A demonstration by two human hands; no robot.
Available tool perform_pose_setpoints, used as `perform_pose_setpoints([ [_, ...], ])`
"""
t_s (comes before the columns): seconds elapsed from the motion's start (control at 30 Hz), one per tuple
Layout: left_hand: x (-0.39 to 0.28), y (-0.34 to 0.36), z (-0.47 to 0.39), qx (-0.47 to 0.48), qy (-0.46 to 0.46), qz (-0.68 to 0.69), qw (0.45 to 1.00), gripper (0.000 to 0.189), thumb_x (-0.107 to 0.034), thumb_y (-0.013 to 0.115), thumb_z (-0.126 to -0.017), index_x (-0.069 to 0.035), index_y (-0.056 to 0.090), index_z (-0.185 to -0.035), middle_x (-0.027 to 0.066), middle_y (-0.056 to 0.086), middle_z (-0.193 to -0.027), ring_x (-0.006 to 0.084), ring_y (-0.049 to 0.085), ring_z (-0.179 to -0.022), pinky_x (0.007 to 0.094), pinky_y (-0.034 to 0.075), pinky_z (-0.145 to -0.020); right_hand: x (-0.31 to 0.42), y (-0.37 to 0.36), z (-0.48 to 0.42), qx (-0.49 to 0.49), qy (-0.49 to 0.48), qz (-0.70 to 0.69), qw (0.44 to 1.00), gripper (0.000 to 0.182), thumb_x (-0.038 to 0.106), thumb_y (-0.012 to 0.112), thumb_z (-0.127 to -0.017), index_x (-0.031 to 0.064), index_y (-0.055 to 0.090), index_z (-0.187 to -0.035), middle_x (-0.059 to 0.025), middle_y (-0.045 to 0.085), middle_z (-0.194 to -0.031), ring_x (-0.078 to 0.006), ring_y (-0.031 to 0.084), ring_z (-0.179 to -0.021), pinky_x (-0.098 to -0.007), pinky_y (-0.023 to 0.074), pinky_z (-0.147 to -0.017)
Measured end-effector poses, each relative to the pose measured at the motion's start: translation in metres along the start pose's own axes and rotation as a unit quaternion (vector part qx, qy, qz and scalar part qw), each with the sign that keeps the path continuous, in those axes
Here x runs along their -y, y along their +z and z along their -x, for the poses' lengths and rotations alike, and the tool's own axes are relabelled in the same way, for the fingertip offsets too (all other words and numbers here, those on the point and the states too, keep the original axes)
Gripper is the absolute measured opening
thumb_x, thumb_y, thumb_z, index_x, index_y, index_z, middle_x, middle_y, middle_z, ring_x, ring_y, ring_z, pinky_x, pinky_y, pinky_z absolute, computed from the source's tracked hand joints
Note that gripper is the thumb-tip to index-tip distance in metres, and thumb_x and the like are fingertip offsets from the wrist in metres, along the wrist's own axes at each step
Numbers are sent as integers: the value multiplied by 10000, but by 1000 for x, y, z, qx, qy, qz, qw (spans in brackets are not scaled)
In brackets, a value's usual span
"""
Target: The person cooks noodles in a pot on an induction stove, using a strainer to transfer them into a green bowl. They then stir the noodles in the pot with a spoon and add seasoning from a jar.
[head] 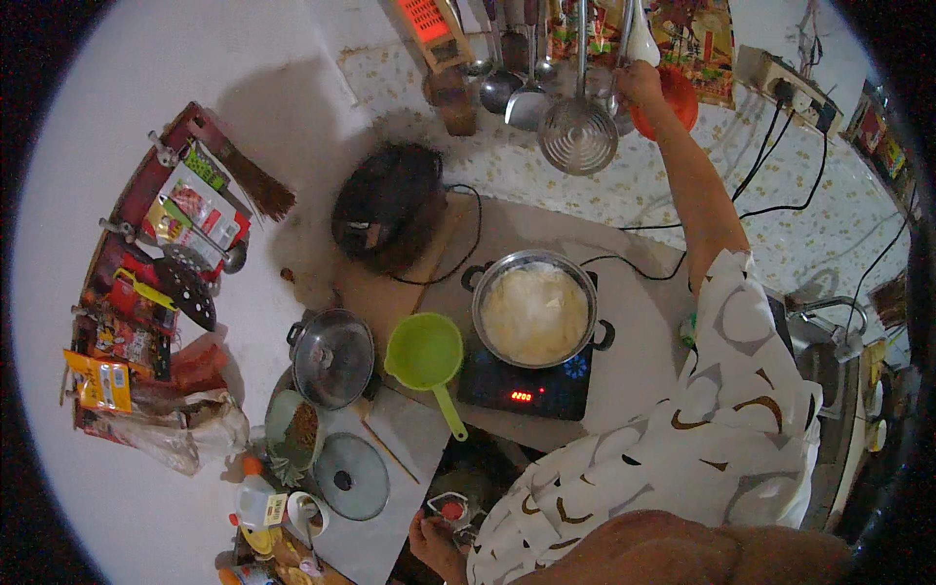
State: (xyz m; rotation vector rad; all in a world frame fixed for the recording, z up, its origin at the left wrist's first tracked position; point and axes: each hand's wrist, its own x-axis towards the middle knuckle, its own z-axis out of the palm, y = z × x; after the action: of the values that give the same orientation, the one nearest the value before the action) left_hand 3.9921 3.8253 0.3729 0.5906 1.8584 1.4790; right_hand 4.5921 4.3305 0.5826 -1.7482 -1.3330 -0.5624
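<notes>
My right hand (640,82) is raised to the wall among hanging utensils, its fingers curled by a metal handle, with a white handle (643,40) just above and a red plastic bowl-shaped utensil (676,102) behind; its exact grip is unclear. Low in the view, my left hand (436,547) lies beside a clear container with a red top (453,510); whether it holds it is unclear. A steel pot (536,311) of pale, steaming or foamy contents stands on a lit induction cooker (523,395). Left of it is a green plastic strainer or ladle (425,352).
A slotted skimmer (578,137) and a metal spatula (526,108) hang nearby. A dark lidded pan (391,208), a glass-lidded pot (333,358) and a glass lid (351,477) stand left. Black cables run from the power strip (793,91) across the counter.
</notes>
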Motion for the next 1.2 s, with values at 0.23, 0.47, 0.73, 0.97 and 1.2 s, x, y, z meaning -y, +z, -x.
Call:
perform_pose_setpoints([
  [0.23,53,-24,-13,-42,-29,14,999,264,-186,521,-894,19,581,-1050,88,602,-821,139,536,-679,260,435,-572,2,11,-14,113,106,-25,988,374,335,644,-765,-35,611,-806,-190,611,-644,-328,636,-658,-414,502,-641],
  [0.47,17,-27,2,-3,-104,2,995,241,-132,477,-903,37,553,-1057,72,586,-761,128,528,-644,250,430,-557,36,-6,41,-15,-14,30,999,335,301,615,-795,-26,568,-736,-183,625,-708,-332,627,-680,-414,483,-624],
  [0.73,38,-25,-24,39,-71,56,995,272,-154,478,-917,48,544,-1088,66,599,-805,123,539,-701,242,438,-595,1,-13,97,108,-88,50,989,318,282,574,-848,6,571,-690,-100,574,-519,-190,566,-422,-333,445,-433],
  [0.97,41,-24,-42,76,3,-9,997,285,-168,468,-932,49,540,-1103,62,577,-825,130,542,-701,253,460,-615,9,-76,201,287,179,-287,896,299,283,534,-888,57,582,-1078,-79,647,-807,-169,632,-714,-331,487,-610],
  [1.2,49,-46,-60,118,-30,17,992,285,-149,467,-929,39,542,-1131,65,577,-818,128,555,-712,243,466,-648,87,-164,341,321,361,-532,695,400,256,538,-875,22,514,-1198,-56,578,-1036,-114,553,-914,-224,458,-718],
])
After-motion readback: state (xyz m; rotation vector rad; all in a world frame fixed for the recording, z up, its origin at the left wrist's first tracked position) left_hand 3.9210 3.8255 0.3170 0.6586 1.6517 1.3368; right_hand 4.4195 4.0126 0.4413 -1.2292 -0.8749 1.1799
